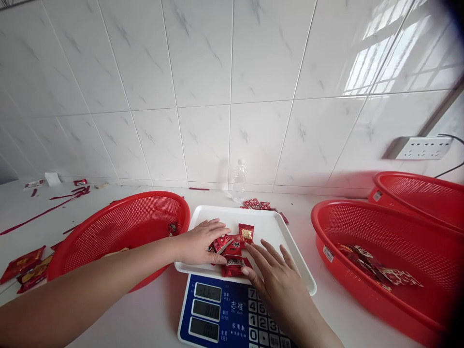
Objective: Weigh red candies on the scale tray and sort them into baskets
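Observation:
Several small red snack packets [234, 247] lie in a loose pile on the white tray [290, 244] of a digital scale [235, 309]. My left hand [199, 244] rests over the pile's left side, fingers stretched out and touching the packets. From the right, my right hand [273, 268] reaches in with spread fingers, its fingertips at the pile's edge. One packet with a pale picture [246, 233] lies at the back of the pile. Part of the scale's keypad is hidden under my right hand.
A red basket [177, 203] stands on the left, another red basket [362, 212] with packets on the right, and a third [427, 181] behind it. A clear bottle [239, 181] and red packets [255, 204] are by the wall. A power strip [422, 148] hangs at right.

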The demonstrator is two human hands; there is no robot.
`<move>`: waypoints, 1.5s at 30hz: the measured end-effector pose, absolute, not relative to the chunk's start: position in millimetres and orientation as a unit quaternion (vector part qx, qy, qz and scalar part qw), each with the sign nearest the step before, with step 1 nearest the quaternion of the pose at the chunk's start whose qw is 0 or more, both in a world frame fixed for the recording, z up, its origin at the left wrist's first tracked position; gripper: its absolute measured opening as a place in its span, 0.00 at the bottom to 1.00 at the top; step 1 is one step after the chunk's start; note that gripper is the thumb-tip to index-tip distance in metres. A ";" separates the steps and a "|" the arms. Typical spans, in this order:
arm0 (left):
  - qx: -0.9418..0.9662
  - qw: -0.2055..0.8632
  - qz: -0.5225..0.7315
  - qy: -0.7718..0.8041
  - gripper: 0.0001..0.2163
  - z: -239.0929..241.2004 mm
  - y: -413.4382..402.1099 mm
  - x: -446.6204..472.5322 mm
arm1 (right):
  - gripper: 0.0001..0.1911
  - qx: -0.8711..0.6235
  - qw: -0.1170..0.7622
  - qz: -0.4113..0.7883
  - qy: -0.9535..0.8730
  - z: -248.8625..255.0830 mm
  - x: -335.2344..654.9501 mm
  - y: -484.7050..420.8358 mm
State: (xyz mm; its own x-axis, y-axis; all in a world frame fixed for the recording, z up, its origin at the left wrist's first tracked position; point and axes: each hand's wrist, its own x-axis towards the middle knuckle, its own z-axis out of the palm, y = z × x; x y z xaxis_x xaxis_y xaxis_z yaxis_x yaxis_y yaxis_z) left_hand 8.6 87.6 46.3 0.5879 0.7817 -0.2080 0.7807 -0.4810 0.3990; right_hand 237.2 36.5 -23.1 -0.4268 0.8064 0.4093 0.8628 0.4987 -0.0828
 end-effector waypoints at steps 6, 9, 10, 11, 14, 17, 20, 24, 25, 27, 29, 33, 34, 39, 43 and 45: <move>0.860 0.230 0.032 0.455 0.34 42.8 87.6 26.4 | 0.29 -0.522 0.156 -0.039 -0.837 -10.9 229.7 40.1; 0.848 0.224 0.060 0.477 0.29 36.2 88.0 29.2 | 0.27 -0.534 0.135 -0.014 -0.834 -7.2 230.9 38.3; 0.843 0.219 0.072 0.486 0.28 33.7 88.2 28.8 | 0.26 -0.535 0.139 -0.011 -0.833 -7.6 232.9 37.8; 0.836 0.215 0.085 0.497 0.26 31.4 88.3 27.9 | 0.24 -0.534 0.150 -0.010 -0.832 -8.6 235.7 37.5; 0.814 0.210 0.114 0.530 0.25 26.6 86.6 23.5 | 0.19 -0.527 0.216 0.013 -0.822 -12.3 245.1 37.1; 0.801 0.216 0.119 0.545 0.27 25.4 80.5 21.6 | 0.17 -0.508 0.256 0.046 -0.821 -9.8 248.9 34.5; 0.809 0.223 0.108 0.533 0.29 26.3 72.7 24.5 | 0.17 -0.484 0.263 0.082 -0.830 -1.6 244.6 28.2; 0.821 0.215 0.098 0.520 0.32 27.3 67.6 31.5 | 0.15 -0.465 0.300 0.119 -0.824 2.5 240.2 22.6; 0.823 0.211 0.099 0.518 0.34 27.5 67.4 33.3 | 0.16 -0.471 0.311 0.110 -0.818 1.3 240.9 22.9; 0.828 0.204 0.102 0.513 0.37 27.9 66.9 37.0 | 0.19 -0.489 0.326 0.088 -0.804 -2.4 243.5 24.8; 0.831 0.205 0.103 0.506 0.39 28.0 65.2 41.3 | 0.21 -0.500 0.329 0.074 -0.798 -5.5 245.5 26.8; 0.824 0.221 0.104 0.511 0.42 28.3 58.3 50.1 | 0.20 -0.481 0.325 0.084 -0.810 -5.6 244.0 25.9; 0.820 0.226 0.107 0.515 0.41 28.9 56.7 51.6 | 0.20 -0.476 0.326 0.086 -0.812 -5.1 243.3 25.1; 0.805 0.238 0.126 0.528 0.32 35.3 57.3 48.0 | 0.19 -0.479 0.338 0.039 -0.809 -9.6 246.2 27.1; 0.805 0.253 0.115 0.524 0.33 36.1 61.9 36.8 | 0.20 -0.504 0.339 -0.018 -0.794 -20.0 250.3 35.7; 0.810 0.268 0.094 0.513 0.38 34.0 61.1 33.6 | 0.19 -0.503 0.330 -0.033 -0.798 -23.1 250.5 38.0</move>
